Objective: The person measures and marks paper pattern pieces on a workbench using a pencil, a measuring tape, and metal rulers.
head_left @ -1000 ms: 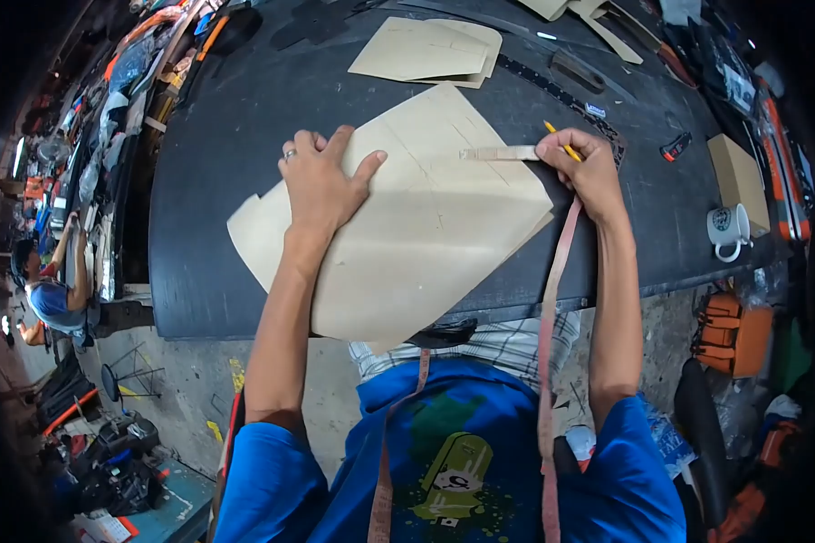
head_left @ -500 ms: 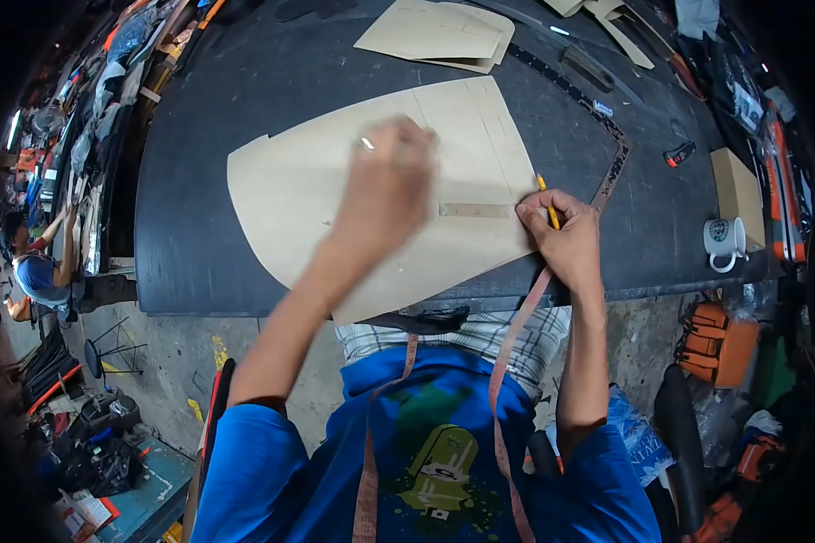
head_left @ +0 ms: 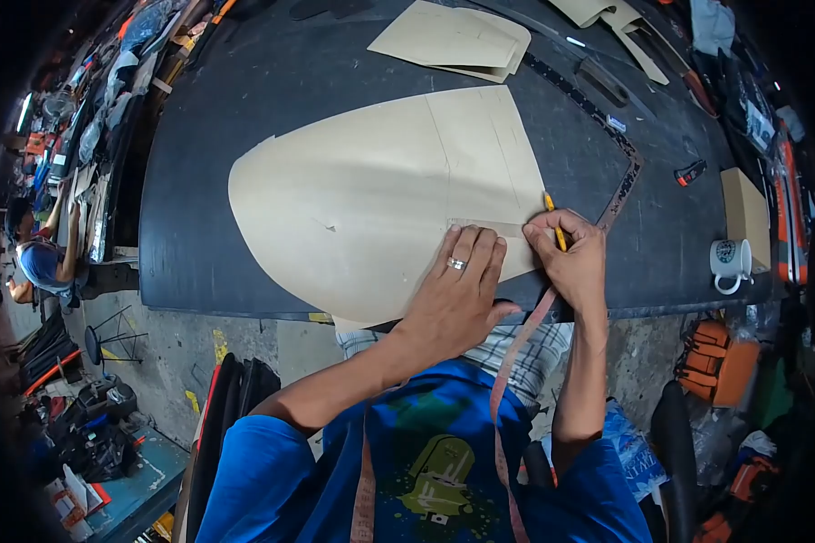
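A large tan paper pattern [head_left: 362,181] with drawn lines lies on the black table [head_left: 208,100]. My left hand [head_left: 457,290] rests on its lower right part, fingers extended and fingertips at the tape's edge. My right hand [head_left: 569,242] pinches a yellow pencil [head_left: 557,237] and the pink measuring tape [head_left: 521,342] at the pattern's right edge. The tape's end section [head_left: 487,227] lies flat across the paper between both hands, and the rest hangs around my neck.
Behind are folded paper pieces [head_left: 453,38] and a dark L-shaped ruler [head_left: 638,161]. A white mug [head_left: 730,264], a cardboard box [head_left: 745,217] and a red-black tool [head_left: 690,173] sit at the right. Another person [head_left: 41,258] is at the far left.
The pattern has turned to lie more level. My left hand has lifted off its upper left part and come down at the lower right. My right hand has moved down with the tape and pencil.
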`<action>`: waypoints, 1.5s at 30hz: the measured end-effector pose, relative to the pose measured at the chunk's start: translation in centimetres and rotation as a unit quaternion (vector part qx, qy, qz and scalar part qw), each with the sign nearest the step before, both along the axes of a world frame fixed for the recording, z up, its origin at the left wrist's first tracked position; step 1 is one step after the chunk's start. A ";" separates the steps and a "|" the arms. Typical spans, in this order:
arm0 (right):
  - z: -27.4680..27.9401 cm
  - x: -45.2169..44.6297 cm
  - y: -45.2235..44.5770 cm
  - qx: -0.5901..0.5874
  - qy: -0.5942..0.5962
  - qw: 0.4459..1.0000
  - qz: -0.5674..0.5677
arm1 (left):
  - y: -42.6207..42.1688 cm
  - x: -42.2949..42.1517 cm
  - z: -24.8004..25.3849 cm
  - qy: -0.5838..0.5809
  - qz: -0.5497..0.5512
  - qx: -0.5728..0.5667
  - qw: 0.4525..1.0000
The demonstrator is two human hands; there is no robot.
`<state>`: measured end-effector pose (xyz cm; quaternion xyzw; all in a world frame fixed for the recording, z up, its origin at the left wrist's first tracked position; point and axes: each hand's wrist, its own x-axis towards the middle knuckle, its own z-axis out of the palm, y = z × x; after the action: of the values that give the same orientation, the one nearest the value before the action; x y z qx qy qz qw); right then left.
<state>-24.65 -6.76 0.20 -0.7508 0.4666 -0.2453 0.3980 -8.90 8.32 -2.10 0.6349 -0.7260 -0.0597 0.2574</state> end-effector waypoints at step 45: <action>2.6 2.9 1.2 0.160 -0.328 0.930 -0.049 | -0.9 -3.0 1.0 -0.097 0.057 0.059 0.992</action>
<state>-21.80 -5.55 2.77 -0.5313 0.3791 -0.4190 0.6312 -11.88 7.40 -1.08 0.6920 -0.7055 -0.0258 0.1509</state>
